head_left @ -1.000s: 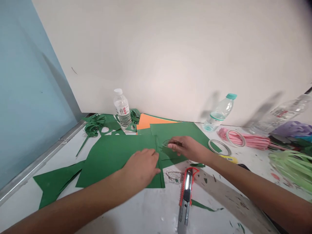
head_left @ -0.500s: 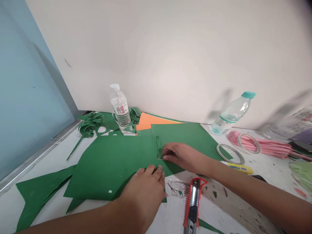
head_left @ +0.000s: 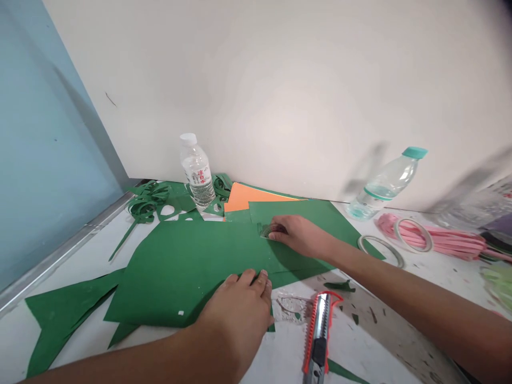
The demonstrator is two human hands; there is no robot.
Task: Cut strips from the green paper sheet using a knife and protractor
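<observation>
Large dark-green flat paper sheet (head_left: 176, 266) is lying under the left hand (head_left: 236, 306), spreading out to its left and reaching just left of the right hand (head_left: 298, 234). Change vs half a second ago: right hand is now sitting farther from the body, by the far end of the join between this sheet and a second green paper sheet (head_left: 312, 212). Left hand is staying put, resting flat on the near right corner. My read: work is moving along the join while the left hand is bracing.

Right fingers are pinching a small clear plastic-looking piece (head_left: 265, 231); can't tell what it is, the fingers are covering most of it. Hands are staying apart.

Sheet is looking smooth, with a slanting left side; a tiny white scrap (head_left: 181, 313) is sitting on it left of the left hand. Another green corner is poking out underneath.

Further out: red-and-silver box cutter (head_left: 318, 338) is lying right of the left hand; silvery tape ring (head_left: 401, 261) is lying under the right forearm's far side; orange paper (head_left: 248, 198) and white-capped clear bottle (head_left: 200, 184) are sitting beyond both hands.
</observation>
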